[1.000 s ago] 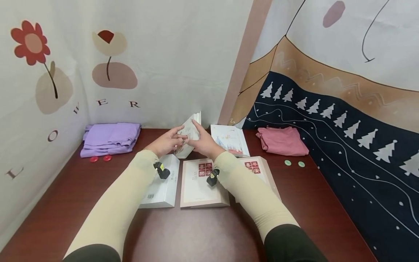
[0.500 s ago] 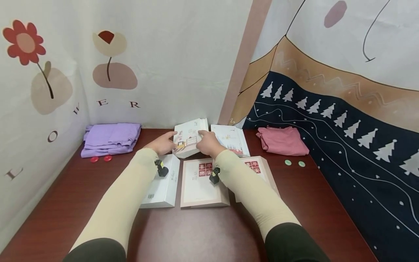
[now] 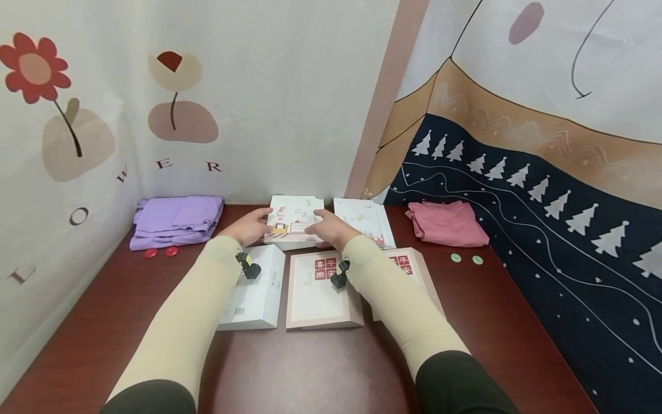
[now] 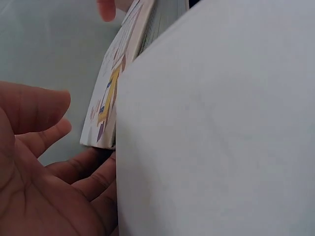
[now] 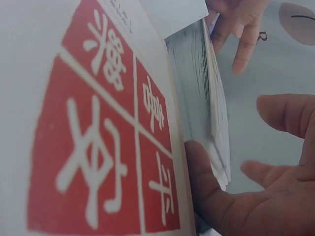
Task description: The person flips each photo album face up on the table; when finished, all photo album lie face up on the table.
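A thick white book (image 3: 291, 208) with a small coloured drawing on its cover lies flat at the back of the table. My left hand (image 3: 249, 226) is at its left side, fingers spread beside its edge in the left wrist view, with the thumb apart from the cover. On the other side is my right hand (image 3: 335, 229); in the right wrist view one finger lies close against the page edges (image 5: 219, 123) and the thumb stands clear. Just in front are a white book (image 3: 253, 299) with a barcode and a cream book (image 3: 312, 299) with red square characters.
Another white book (image 3: 368, 218) lies at the back right, and a second red-stamped book (image 3: 408, 264) is partly under my right forearm. Folded purple cloth (image 3: 178, 221) with red buttons (image 3: 150, 253) is left; folded pink cloth (image 3: 447, 223) with green buttons (image 3: 455, 258) is right.
The thick book was held tilted up on edge between both hands, then came down flat on the table. Both hands have spread to its sides, loosening off it.
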A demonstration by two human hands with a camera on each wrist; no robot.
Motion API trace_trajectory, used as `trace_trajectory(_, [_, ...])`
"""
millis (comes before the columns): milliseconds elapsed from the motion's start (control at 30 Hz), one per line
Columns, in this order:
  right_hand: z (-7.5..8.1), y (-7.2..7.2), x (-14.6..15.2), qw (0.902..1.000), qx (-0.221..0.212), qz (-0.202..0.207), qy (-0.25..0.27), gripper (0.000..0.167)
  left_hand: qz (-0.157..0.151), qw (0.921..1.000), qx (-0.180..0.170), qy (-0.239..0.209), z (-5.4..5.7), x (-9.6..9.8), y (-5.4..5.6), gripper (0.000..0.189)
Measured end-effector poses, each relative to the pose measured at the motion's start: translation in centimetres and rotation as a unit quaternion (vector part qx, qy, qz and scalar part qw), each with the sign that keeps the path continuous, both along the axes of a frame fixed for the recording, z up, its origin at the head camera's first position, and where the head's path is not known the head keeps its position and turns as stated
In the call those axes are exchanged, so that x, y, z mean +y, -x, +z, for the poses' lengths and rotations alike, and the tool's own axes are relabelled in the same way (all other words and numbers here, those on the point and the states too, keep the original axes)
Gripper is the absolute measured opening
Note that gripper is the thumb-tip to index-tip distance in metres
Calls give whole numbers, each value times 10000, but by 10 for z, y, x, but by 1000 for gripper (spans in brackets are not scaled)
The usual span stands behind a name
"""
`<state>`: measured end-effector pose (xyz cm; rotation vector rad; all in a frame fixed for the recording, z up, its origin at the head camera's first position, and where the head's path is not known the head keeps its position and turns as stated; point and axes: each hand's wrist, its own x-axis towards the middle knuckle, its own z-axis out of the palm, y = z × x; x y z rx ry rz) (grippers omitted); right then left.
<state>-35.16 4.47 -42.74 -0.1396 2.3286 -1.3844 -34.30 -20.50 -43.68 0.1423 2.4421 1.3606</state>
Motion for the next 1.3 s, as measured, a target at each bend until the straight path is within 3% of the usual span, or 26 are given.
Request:
trace_trajectory(167, [0, -1, 1, 9999, 116, -95, -5, 84, 112, 9994, -146, -295, 2, 0, -4, 72])
trace_trajectory(400, [3, -11, 6, 9996, 124, 81, 224, 82, 287, 9987, 177, -383, 8, -14, -24, 67])
trace_trajectory(600, [6, -30, 11, 9977, 238, 356, 519, 82, 508, 9971, 497, -288, 8, -36, -49, 64])
trace_trajectory(767, [11, -56, 12, 9946, 401, 543, 789, 78, 620, 9960, 634, -141, 6, -55, -74, 65])
trace_trajectory(1033, [9, -94, 0, 9896, 136, 966, 1054, 78, 726, 9936, 850, 180, 4, -73, -116, 66])
trace_trajectory(1300, [1, -118, -15, 9832, -172, 1245, 1325, 72, 782, 9953, 554, 162, -5, -80, -145, 68])
